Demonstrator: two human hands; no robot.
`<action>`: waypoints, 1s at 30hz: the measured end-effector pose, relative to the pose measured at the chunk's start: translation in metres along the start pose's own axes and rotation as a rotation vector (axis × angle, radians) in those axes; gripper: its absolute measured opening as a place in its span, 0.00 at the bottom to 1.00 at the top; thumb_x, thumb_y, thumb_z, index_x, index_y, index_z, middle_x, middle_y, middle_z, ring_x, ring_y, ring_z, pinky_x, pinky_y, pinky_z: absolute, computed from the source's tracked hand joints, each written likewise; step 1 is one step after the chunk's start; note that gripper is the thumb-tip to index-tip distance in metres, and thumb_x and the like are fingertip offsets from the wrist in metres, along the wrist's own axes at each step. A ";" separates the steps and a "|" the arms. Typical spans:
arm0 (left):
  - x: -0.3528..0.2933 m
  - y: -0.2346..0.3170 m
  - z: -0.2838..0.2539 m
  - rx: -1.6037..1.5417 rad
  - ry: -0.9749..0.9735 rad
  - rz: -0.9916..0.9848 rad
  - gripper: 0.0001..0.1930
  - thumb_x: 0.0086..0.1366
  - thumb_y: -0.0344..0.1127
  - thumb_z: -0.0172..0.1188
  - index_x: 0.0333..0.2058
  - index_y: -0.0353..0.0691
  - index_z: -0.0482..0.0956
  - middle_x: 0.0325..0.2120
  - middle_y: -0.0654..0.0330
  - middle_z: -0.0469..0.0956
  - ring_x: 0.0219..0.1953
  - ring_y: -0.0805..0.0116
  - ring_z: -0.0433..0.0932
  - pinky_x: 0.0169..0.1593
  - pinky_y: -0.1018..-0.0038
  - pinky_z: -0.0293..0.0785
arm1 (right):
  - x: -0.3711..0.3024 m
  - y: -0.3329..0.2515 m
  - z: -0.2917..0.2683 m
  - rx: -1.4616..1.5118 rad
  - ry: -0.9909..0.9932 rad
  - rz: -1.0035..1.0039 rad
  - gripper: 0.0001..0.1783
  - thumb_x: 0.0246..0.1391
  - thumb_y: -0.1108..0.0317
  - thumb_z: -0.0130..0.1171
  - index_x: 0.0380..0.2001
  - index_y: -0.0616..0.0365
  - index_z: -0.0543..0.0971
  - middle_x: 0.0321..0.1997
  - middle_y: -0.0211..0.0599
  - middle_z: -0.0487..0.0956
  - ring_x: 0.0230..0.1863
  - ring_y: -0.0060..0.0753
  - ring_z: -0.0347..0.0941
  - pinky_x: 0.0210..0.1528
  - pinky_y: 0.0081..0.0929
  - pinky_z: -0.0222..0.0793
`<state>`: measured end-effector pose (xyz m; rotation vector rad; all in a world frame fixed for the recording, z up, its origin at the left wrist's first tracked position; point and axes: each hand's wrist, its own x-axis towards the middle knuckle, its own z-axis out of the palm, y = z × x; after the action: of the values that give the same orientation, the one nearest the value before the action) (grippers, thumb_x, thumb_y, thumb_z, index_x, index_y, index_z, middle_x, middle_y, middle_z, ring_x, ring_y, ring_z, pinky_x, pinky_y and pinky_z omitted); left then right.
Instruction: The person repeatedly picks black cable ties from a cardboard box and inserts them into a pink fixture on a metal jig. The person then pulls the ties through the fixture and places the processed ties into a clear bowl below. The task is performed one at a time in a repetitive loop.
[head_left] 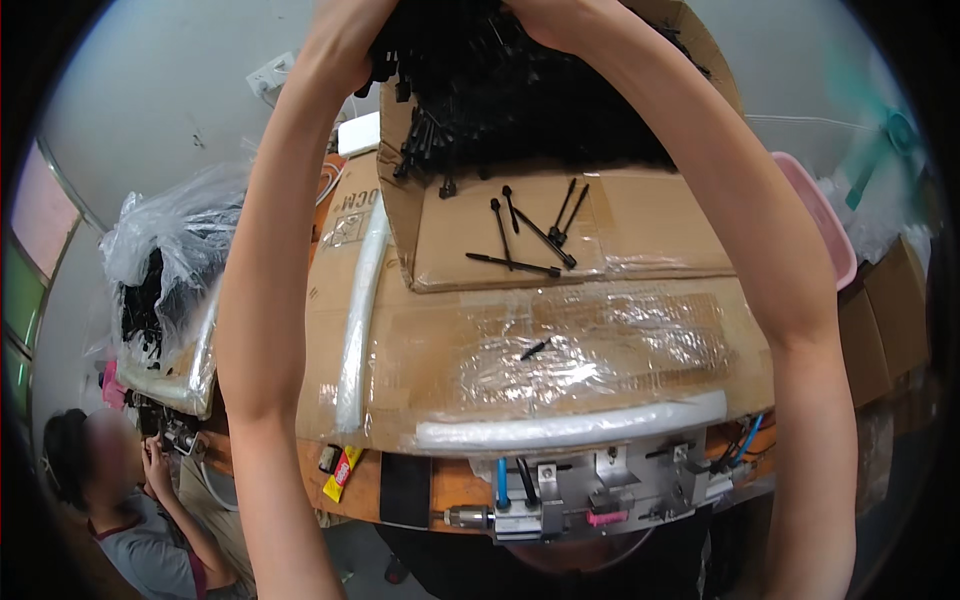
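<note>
Both my arms reach up to the far end of a cardboard box (650, 235) heaped with thin black plastic rod-like parts (540, 110). At the top edge of the picture, my left hand (348, 55) is against the left side of the heap, beside a cluster of these parts. My right hand (555, 20) is over the heap's far side. The fingers of both hands are cut off or hidden, so any hold cannot be made out. Several loose black rods (545, 236) with thicker ends lie on the box's near cardboard panel. A short black piece (536, 349) rests closer to me on taped cardboard.
A metal fixture (600, 490) with blue and black tubes sits at the near table edge, behind a white padded strip (570, 422). A yellow-red packet (343, 474) lies left of it. A pink basin (815, 215) and green fan (885, 150) stand right. A person (150, 520) works at left.
</note>
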<state>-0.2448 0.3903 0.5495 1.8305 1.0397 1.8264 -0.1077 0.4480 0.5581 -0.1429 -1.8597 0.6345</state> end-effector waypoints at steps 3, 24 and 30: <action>-0.022 0.011 -0.002 0.043 0.060 0.070 0.29 0.72 0.50 0.52 0.64 0.38 0.65 0.54 0.49 0.74 0.52 0.65 0.74 0.51 0.74 0.75 | -0.031 -0.033 -0.003 -0.158 -0.006 -0.100 0.33 0.67 0.50 0.50 0.62 0.69 0.63 0.58 0.58 0.68 0.60 0.44 0.66 0.61 0.33 0.66; -0.221 -0.029 0.147 0.296 -0.159 -0.365 0.43 0.70 0.62 0.45 0.69 0.32 0.49 0.61 0.37 0.59 0.64 0.41 0.61 0.65 0.59 0.60 | -0.263 -0.032 -0.083 -0.314 -0.180 0.305 0.28 0.66 0.51 0.52 0.62 0.55 0.68 0.61 0.48 0.67 0.66 0.46 0.61 0.69 0.36 0.54; -0.204 -0.030 0.117 0.721 -0.488 -0.388 0.46 0.67 0.71 0.38 0.70 0.39 0.50 0.68 0.37 0.50 0.70 0.40 0.52 0.69 0.55 0.53 | -0.257 -0.031 -0.115 -0.509 -0.452 0.357 0.25 0.70 0.51 0.42 0.64 0.48 0.69 0.69 0.46 0.60 0.71 0.47 0.55 0.70 0.39 0.53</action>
<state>-0.1187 0.2958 0.3719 2.0770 1.8195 0.7539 0.1006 0.3619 0.3861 -0.7276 -2.4359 0.4375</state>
